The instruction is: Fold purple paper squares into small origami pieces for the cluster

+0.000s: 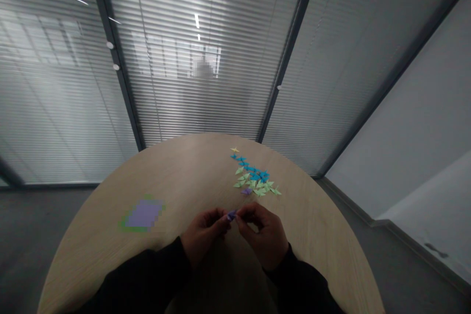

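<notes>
Between my fingertips is a small folded piece of purple paper (231,215), held just above the near part of the table. My left hand (206,233) pinches it from the left, and my right hand (263,233) pinches its right end between thumb and finger. Fingers hide much of its shape. Just beyond my hands lies a loose group of small folded paper figures: a purple one (247,191), several pale green ones (261,188), several blue ones (259,175) and a yellow one (234,149) at the far end.
A round wooden table (184,171) spreads in front of me. On its left lies a blurred purple square (143,215) with a green edge, like stacked paper. Beyond the table stand glass panels with blinds (206,103), and a white wall (412,122) is at the right.
</notes>
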